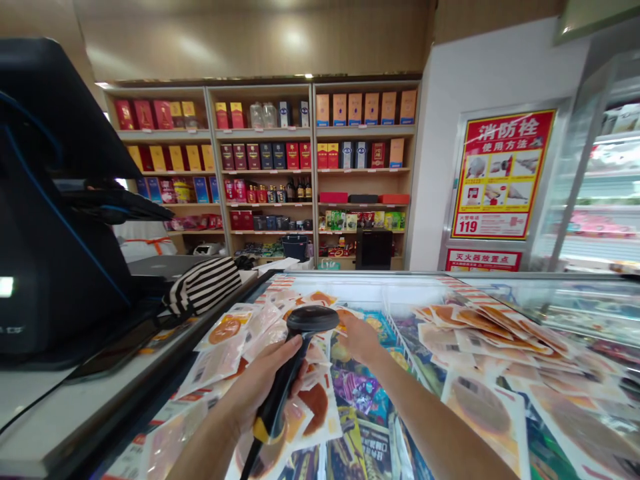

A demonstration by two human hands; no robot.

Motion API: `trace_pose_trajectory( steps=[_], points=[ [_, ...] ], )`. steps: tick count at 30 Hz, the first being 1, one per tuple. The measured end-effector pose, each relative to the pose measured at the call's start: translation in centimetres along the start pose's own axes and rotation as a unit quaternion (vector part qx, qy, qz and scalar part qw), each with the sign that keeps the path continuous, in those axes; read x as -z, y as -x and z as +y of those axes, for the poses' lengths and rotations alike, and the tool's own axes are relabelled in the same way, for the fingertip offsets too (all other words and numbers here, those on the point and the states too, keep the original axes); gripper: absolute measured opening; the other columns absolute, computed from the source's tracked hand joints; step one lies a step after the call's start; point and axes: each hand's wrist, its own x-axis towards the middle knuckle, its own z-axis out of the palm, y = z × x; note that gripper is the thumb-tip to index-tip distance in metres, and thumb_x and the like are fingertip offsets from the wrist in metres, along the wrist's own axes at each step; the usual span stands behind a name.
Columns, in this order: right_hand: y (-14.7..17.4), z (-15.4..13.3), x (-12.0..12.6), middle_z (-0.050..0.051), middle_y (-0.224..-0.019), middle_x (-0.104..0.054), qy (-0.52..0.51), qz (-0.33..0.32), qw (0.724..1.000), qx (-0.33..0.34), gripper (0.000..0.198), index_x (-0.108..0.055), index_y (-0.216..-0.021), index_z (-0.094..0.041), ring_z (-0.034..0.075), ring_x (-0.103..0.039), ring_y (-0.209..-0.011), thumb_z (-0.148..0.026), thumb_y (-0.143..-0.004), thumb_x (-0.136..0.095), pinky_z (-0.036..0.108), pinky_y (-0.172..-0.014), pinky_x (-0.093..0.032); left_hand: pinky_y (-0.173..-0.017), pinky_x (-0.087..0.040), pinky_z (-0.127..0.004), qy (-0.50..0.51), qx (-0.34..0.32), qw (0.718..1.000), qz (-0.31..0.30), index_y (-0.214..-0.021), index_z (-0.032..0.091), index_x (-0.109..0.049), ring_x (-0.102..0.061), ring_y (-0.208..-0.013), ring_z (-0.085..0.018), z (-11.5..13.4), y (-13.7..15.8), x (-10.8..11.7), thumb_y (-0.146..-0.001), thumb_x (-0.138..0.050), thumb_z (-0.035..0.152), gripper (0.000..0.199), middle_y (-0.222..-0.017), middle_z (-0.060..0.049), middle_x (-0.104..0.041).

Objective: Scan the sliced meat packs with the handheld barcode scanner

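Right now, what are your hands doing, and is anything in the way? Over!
Left hand gripping black, yellow-banded handheld scanner. Right hand beside its far end, grip unclear. Flat orange-and-white packets beneath, partly hidden by scanner.

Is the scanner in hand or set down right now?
In hand: the left hand is wrapped around the handle of the black scanner.

Scanner's [287, 372] blk w/ yel band [261, 429]; cloth [206, 287] blk/wht striped.
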Motion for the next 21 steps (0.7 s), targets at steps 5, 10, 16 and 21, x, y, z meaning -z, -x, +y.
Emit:
trace_pose_trajectory(
  steps=[5,10,16,21],
  points=[
    [0.6,3.2,1.6,0.009,-0.068,-0.061,0.009,0.060,0.996,-0.071,0.026,-0.052,-0.084,-0.016,0.019,-0.058,-0.068,-0.019,-0.077,-0.027,0.028,-0.059,-0.039,-0.037,-0.028,-0.018,0.000,-0.014,1.000,-0.004,-0.062,0.015,-0.046,-0.042,-0.038,-0.007,0.2,0.5,-0.4,-0.068,-0.047,0.044,0.030,-0.048,0.002,-0.048],
    [3.3,6.9,3.4,0.003,-0.070,-0.059,-0.278,0.170,0.930,-0.170,0.026,-0.046,-0.088,-0.019,0.016,-0.058,-0.053,-0.033,-0.075,-0.028,0.026,-0.047,-0.041,-0.037,-0.028,-0.018,-0.010,-0.005,0.999,-0.034,-0.063,0.015,-0.047,-0.041,-0.037,-0.006,-0.2,0.7,-1.0,-0.067,-0.047,0.044,0.030,-0.047,0.002,-0.047],
    [4.6,8.6,3.3,0.006,-0.077,-0.058,-0.423,0.185,0.862,-0.210,0.026,-0.044,-0.087,-0.019,0.017,-0.058,-0.055,-0.038,-0.070,-0.035,0.028,-0.044,-0.044,-0.035,-0.025,-0.018,-0.010,-0.011,0.995,-0.096,-0.057,0.014,-0.044,-0.043,-0.037,-0.007,-0.6,0.9,-1.8,-0.069,-0.045,0.043,0.031,-0.047,0.000,-0.048],
    [4.4,9.3,3.6,0.007,-0.086,-0.059,-0.470,0.203,0.832,-0.214,0.024,-0.044,-0.084,-0.020,0.018,-0.059,-0.063,-0.038,-0.068,-0.038,0.029,-0.048,-0.047,-0.037,-0.026,-0.018,-0.017,-0.003,0.996,-0.086,-0.063,0.014,-0.046,-0.043,-0.037,-0.007,-0.7,0.9,-1.8,-0.068,-0.047,0.042,0.028,-0.047,0.001,-0.048]
  ],
)
